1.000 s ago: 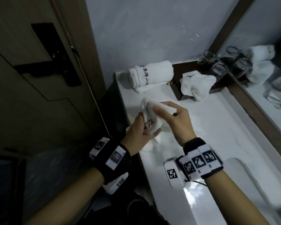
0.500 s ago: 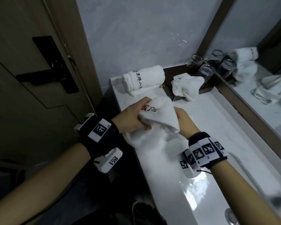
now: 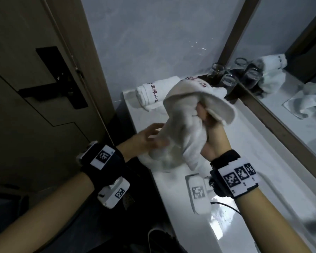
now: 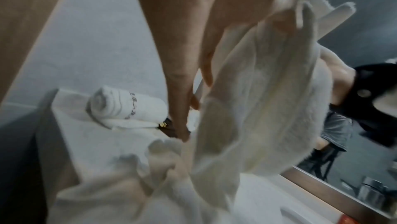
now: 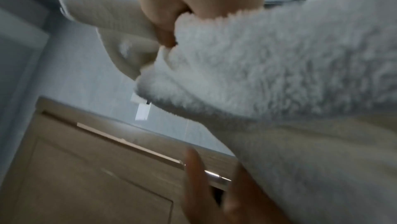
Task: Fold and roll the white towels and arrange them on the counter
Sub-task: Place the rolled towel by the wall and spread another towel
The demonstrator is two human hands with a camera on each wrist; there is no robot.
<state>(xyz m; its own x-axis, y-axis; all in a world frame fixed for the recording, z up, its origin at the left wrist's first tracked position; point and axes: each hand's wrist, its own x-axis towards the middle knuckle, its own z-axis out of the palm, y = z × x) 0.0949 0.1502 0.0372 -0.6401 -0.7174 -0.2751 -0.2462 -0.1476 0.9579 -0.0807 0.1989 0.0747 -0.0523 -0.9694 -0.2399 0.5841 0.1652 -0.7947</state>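
Observation:
My right hand [image 3: 206, 117] is raised over the white counter [image 3: 244, 152] and grips a white towel [image 3: 186, 128] by a bunched upper part. The towel [image 5: 279, 75] drapes over the curled fingers [image 5: 165, 29] and hangs loose, its lower end near the counter. To its left, my left hand [image 3: 153, 138] has straight fingers [image 4: 178, 109] that touch the hanging cloth [image 4: 257, 109]. A rolled towel [image 3: 153, 92] with dark lettering lies at the counter's far left corner [image 4: 126, 107]. A crumpled towel [image 3: 220, 91] shows partly behind the held one.
Several drinking glasses [image 3: 228, 80] stand on a dark tray [image 3: 232, 96] at the back by the mirror [image 3: 299, 88]. A wooden door [image 3: 35, 88] with a black handle is close on the left. The counter's left edge drops to the floor.
My right hand has lifted the towel up and it has fallen open. My left hand has let go of the folded bundle and now lies lower against the hanging cloth.

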